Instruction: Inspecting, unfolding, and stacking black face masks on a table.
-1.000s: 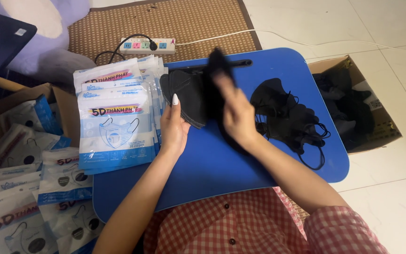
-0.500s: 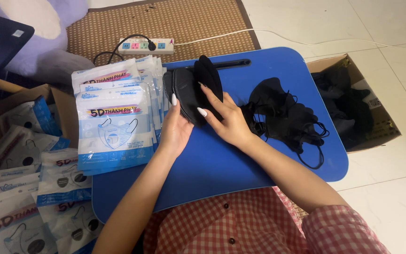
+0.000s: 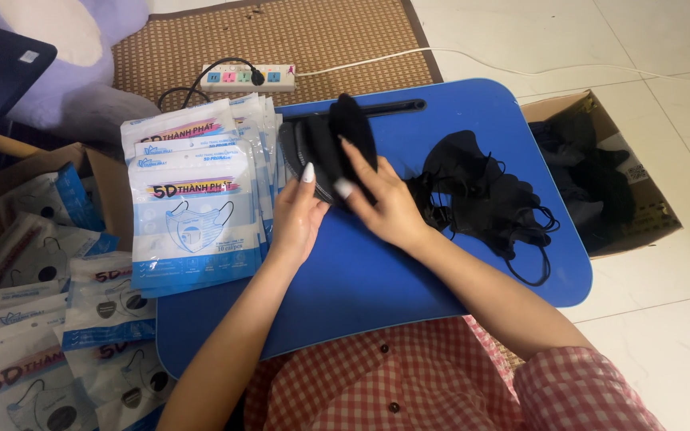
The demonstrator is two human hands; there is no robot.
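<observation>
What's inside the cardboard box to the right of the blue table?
The cardboard box holds a heap of loose black face masks. How many there are, and whatever lies beneath them at the bottom, is covered and too dark to tell.

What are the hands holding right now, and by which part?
Both hands, left hand and right hand, hold a stack of black face masks by its near, lower end.

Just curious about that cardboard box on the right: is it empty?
No, the cardboard box beside the blue table holds a heap of black masks.
</observation>
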